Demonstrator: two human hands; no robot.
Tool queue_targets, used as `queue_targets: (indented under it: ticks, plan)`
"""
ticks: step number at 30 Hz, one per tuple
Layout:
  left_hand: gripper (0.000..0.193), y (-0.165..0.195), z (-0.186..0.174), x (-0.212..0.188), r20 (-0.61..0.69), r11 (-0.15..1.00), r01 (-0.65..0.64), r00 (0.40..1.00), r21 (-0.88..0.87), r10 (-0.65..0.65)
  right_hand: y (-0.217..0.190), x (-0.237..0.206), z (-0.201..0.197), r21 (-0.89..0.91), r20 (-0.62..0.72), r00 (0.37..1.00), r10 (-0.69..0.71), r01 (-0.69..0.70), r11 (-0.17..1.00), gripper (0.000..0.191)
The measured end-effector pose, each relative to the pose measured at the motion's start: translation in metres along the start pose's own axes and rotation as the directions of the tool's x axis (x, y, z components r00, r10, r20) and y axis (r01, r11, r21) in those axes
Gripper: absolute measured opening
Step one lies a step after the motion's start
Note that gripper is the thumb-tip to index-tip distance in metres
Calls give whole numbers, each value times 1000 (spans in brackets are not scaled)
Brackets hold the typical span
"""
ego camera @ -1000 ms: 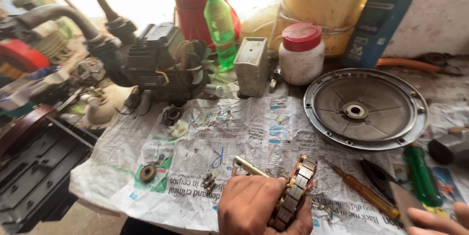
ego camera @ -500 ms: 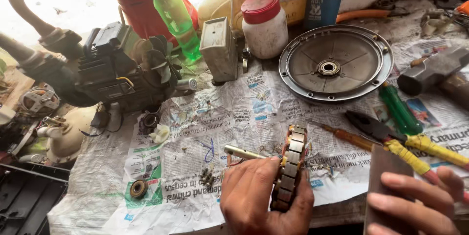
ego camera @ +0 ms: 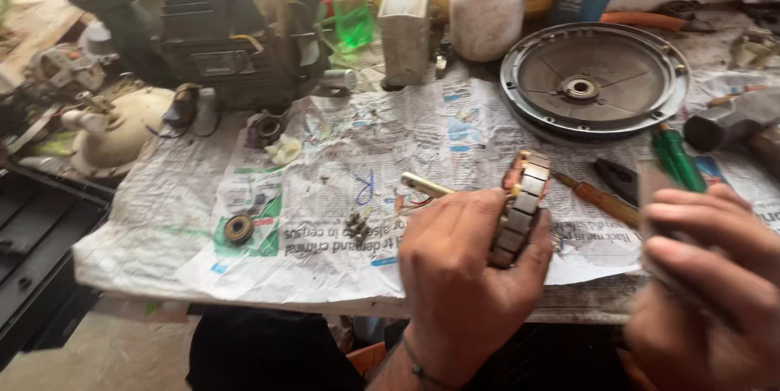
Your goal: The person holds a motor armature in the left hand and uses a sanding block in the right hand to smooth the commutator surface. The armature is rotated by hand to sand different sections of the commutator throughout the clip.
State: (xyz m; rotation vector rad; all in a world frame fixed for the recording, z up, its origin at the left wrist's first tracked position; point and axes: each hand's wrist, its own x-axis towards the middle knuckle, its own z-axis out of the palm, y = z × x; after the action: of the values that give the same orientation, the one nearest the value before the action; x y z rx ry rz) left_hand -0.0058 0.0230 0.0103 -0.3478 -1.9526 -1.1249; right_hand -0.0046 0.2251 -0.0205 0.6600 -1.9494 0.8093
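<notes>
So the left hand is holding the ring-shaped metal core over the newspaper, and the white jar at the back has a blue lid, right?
Not quite. The head view shows the white jar at the back with a red lid, not blue. The rest stands: the left hand holds the ring-shaped metal core over the newspaper.

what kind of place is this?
Most likely a small engine or motor repair bench. A stripped-down engine sits at the back, a round metal cover plate and screwdrivers lie on spread newspaper, and the left hand holds a stator core.
</notes>
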Motion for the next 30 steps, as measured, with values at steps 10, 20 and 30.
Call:
queue_targets:
  ticks: [10,20,30]
  plan:
    - [23,-4,0,3,62,998,63,996,-27,-61,4,-18,-18,-61,29,997,-74,76,995,17]
    - [22,-6,1,3,83,996,80,994,-30,-78,2,-6,-18,-72,54,993,-105,109,991,18]
    - [27,7,0,21,186,985,166,967,48,-172,-32,74,11,-99,87,980,-180,188,977,19]
